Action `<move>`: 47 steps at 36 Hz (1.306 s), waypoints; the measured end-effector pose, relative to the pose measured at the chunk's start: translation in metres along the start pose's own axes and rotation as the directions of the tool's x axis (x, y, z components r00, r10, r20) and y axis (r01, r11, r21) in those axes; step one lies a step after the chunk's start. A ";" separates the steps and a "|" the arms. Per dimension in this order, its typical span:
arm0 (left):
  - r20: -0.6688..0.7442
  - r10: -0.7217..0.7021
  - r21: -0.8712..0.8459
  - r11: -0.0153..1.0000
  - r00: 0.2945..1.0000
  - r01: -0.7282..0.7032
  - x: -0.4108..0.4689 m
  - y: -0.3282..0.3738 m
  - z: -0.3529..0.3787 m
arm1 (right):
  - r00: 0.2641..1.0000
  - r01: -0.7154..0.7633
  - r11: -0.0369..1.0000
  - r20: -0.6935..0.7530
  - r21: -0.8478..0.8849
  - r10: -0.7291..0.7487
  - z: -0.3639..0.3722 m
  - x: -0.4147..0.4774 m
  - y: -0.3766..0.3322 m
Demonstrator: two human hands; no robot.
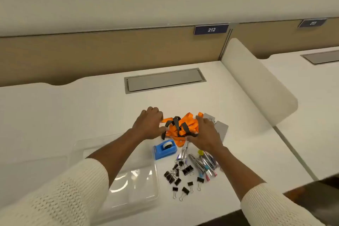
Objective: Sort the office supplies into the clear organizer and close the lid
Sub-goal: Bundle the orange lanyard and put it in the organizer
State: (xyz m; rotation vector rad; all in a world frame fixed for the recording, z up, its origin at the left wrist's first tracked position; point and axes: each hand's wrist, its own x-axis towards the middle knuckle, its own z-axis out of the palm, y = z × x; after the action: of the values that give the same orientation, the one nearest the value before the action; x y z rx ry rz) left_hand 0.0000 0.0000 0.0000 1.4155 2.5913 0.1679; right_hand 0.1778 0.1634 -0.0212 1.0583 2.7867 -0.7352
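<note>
Bare white desk (pixel 64 115) lies open left and beyond the lanyard pile (pixel 180 126), while tape dispenser (pixel 164 149), binder clips (pixel 180 176) and pens (pixel 205 163) crowd the near right.

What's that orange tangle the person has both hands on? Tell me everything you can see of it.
The orange lanyards are flat fabric straps heaped in a loose tangle, with dark grey or black sections and loops woven through. The heap lies on the white desk, beyond the blue tape dispenser. The left hand presses its left edge, the right hand covers its right side. Grey cards peek out beside it on the right. How many straps there are cannot be told.
</note>
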 end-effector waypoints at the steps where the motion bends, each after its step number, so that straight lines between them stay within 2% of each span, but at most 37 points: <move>1: 0.049 -0.014 -0.026 1.000 0.999 0.015 0.009 0.003 0.005 | 1.000 0.012 1.000 0.015 0.002 -0.012 0.001 0.008 0.005; 9: 0.311 -0.082 -0.154 0.979 0.947 0.135 0.048 0.015 0.048 | 0.987 0.118 0.991 0.113 -0.064 -0.110 0.004 0.050 0.017; 13: 0.357 -0.106 -0.166 0.971 0.928 0.174 0.053 0.018 0.063 | 0.972 0.186 0.980 0.158 -0.076 -0.173 0.012 0.061 0.021; 19: 0.322 -0.120 -0.155 0.972 0.939 0.177 0.065 0.016 0.072 | 0.964 0.197 0.979 0.191 -0.058 -0.183 0.023 0.068 0.015; 23: 0.299 -0.071 -0.235 0.961 0.952 0.146 0.068 0.019 0.071 | 0.955 0.255 0.957 0.188 -0.137 -0.228 0.027 0.069 0.009; 29: 0.256 -0.023 -0.201 0.977 0.966 0.076 0.069 0.027 0.080 | 0.956 0.276 0.947 0.154 -0.166 -0.251 0.036 0.079 0.007; 33: 0.181 -0.048 -0.228 0.970 0.982 0.090 0.070 0.035 0.080 | 0.963 0.260 0.962 0.101 -0.086 -0.252 0.044 0.087 0.008; 37: 0.097 -0.110 -0.321 0.937 0.989 0.135 0.070 0.036 0.079 | 0.978 0.191 0.979 0.074 0.072 -0.196 0.047 0.093 0.009; 47: -0.093 -0.316 -0.639 0.746 0.944 0.187 0.065 0.028 0.065 | 0.974 0.189 0.918 -0.185 0.348 -0.131 0.030 0.090 -0.011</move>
State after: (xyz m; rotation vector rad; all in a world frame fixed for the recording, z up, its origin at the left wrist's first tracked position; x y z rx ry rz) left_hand 0.0026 0.0701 -0.0652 0.8233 2.4661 1.0668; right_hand 0.0999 0.1971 -0.0639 0.9796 2.9722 -1.2848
